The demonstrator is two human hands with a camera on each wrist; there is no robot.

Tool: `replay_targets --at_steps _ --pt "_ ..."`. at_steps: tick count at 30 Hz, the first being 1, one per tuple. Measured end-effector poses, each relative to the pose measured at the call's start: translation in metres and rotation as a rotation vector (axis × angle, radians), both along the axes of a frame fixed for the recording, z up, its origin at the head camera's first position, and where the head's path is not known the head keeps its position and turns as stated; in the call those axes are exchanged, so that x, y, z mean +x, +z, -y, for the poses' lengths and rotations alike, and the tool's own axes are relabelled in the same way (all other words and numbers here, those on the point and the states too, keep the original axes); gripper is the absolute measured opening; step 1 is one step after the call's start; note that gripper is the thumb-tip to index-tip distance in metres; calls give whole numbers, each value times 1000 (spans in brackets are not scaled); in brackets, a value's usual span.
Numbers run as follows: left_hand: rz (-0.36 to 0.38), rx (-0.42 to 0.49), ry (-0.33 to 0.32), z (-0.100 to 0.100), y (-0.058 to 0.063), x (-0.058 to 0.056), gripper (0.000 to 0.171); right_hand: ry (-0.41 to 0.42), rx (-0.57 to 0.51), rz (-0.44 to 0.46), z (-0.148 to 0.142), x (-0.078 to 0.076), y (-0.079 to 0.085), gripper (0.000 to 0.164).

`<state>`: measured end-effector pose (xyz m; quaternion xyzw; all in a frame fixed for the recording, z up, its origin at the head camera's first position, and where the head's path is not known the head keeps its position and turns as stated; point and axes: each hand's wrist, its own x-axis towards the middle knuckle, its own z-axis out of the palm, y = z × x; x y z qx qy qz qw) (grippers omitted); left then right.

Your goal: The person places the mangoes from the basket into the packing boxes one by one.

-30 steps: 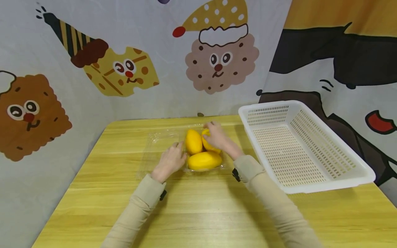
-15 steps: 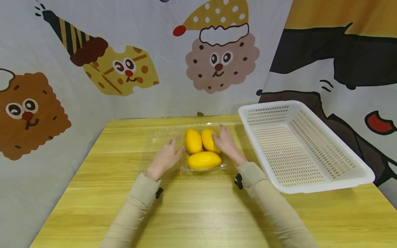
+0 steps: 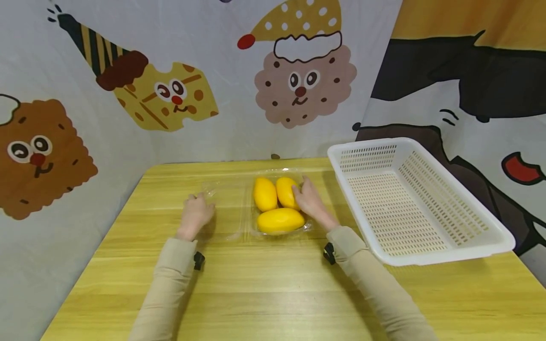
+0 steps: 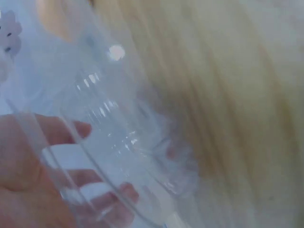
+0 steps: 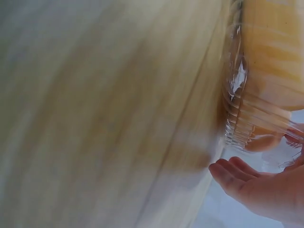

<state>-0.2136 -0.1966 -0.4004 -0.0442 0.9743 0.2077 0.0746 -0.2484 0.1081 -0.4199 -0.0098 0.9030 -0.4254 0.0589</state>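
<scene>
A clear plastic clamshell box lies spread on the table, its lid half to the left. Three yellow mangoes fill its right half, two upright in view behind one lying crosswise. My left hand is at the lid's outer left edge; in the left wrist view its loosely spread fingers show through the clear plastic. My right hand rests against the box's right side, its thumb over the edge by the back right mango. The right wrist view shows its fingers nearly straight beside the ribbed wall.
A white slotted plastic basket stands at the right of the wooden table, close to my right forearm. Behind the table hangs a cloth printed with cartoon snacks.
My left hand has moved left from beside the mangoes to the lid's outer edge. My right hand has drawn back from over the right mango to the box's right side. The mangoes have barely shifted.
</scene>
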Motion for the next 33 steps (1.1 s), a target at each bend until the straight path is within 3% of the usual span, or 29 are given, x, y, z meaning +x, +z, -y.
replay_targets --at_steps 7,11,15,24,30,33 --pt "-11 -45 75 15 3 2 31 7 -8 13 2 1 0 64" --pt "104 -47 127 22 7 5 29 8 -6 16 2 2 1 64" --pt "173 -55 115 26 13 8 26 7 -13 23 3 2 1 63" --pt "183 -36 112 31 27 11 25 -5 -20 27 4 3 0 63" --pt "206 22 94 30 46 15 66 -8 -29 25 8 5 0 63" --pt "156 46 71 28 58 19 65 -11 -43 41 10 6 0 63"
